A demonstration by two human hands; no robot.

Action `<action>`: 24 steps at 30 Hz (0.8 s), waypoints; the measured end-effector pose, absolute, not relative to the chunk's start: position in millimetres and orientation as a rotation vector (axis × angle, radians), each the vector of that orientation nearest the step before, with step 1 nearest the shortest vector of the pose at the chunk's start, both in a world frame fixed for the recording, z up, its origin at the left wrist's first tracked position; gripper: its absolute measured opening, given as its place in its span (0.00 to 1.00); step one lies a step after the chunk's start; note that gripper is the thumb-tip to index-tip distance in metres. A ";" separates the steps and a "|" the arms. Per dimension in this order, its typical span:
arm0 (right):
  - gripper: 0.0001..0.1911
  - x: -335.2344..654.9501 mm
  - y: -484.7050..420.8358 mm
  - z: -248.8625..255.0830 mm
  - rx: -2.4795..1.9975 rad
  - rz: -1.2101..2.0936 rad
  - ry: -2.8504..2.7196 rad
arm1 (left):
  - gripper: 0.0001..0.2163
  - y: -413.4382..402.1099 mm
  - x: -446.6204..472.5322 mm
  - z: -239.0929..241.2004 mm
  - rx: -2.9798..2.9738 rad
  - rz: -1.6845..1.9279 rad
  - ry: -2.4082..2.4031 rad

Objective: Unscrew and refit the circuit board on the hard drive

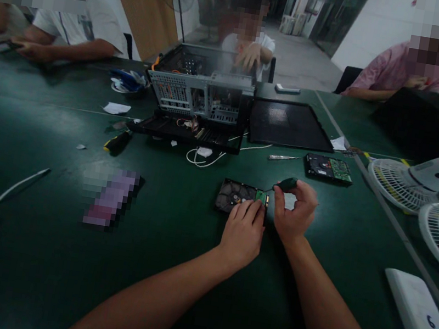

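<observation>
A hard drive [235, 195] lies circuit side up on the dark green table [173, 246], with a small green board at its right end. My left hand [242, 232] rests on the drive's near edge, fingers curled and pressing it down. My right hand [294, 210] is closed round the dark handle of a small screwdriver [285, 184], whose thin shaft points left and down toward the green board on the drive.
An opened computer case [199, 94] stands behind, a black side panel [288, 124] to its right. A second hard drive [328, 168], a loose screwdriver [283, 157], white cable [208, 157] and yellow-black tool [118, 142] lie around. White fans [427, 192] sit right. Other people sit around.
</observation>
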State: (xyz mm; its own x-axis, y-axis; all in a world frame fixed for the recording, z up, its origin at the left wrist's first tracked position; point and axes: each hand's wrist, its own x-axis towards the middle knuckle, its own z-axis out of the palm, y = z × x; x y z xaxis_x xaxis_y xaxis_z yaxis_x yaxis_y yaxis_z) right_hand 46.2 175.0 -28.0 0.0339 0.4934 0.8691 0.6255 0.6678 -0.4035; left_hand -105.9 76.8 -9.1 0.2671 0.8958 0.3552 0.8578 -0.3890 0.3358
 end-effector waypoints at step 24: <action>0.36 43.2 172.9 -15.2 -0.880 -0.175 -1.627 | 0.23 76.4 -106.8 -7.2 2.444 0.745 1.687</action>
